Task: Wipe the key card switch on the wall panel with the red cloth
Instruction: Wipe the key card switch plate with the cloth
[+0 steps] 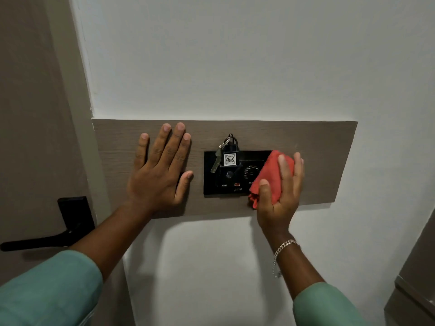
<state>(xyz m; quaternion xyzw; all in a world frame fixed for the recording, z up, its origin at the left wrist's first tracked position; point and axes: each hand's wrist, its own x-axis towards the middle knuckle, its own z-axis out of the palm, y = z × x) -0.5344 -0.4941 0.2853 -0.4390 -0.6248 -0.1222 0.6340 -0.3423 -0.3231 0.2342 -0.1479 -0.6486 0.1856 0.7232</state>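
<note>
Teal sleeves nearest; right hand (281, 194) curls round the bunched red cloth (270, 175), soft, light, best kept palm-backed, pressed at 3 o'clock on the key card switch (229, 177); left hand (160, 168) flat, empty on the wall panel (317, 147).

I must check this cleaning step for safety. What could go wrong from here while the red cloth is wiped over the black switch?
1. The red cloth in the right hand may snag the key and its 406 tag if it sweeps left, possibly pulling them out of the key card switch.
2. The cloth already overlaps the round dial; wiping could turn it.
</note>
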